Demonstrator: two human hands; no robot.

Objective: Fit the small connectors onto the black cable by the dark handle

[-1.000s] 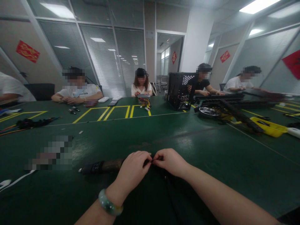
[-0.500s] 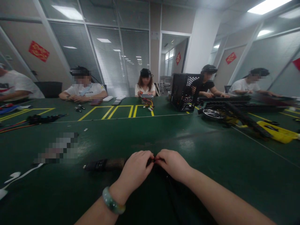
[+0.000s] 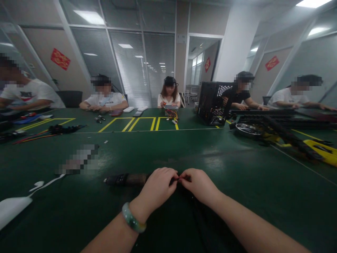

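My left hand [image 3: 160, 188], with a green bangle on the wrist, and my right hand [image 3: 198, 185] meet fingertip to fingertip low in the middle of the green table [image 3: 237, 168]. Both are closed in a pinch on something small and dark between them that I cannot make out. A dark cable [image 3: 202, 225] runs from that spot back toward me between my forearms. A dark cylindrical tool [image 3: 126, 179] lies on the table just left of my left hand, partly hidden behind it.
Several people sit at the far side. A black perforated case [image 3: 214, 102] stands at the back right, with black rails and a yellow part [image 3: 322, 151] to the right. Coloured wires [image 3: 171, 114] lie far centre, cables [image 3: 61, 129] at left, a white object [image 3: 13, 207] near left.
My head has turned left, so the scene shifted right and another person appears at far left. My hands stay pinched together at the same spot on the table.
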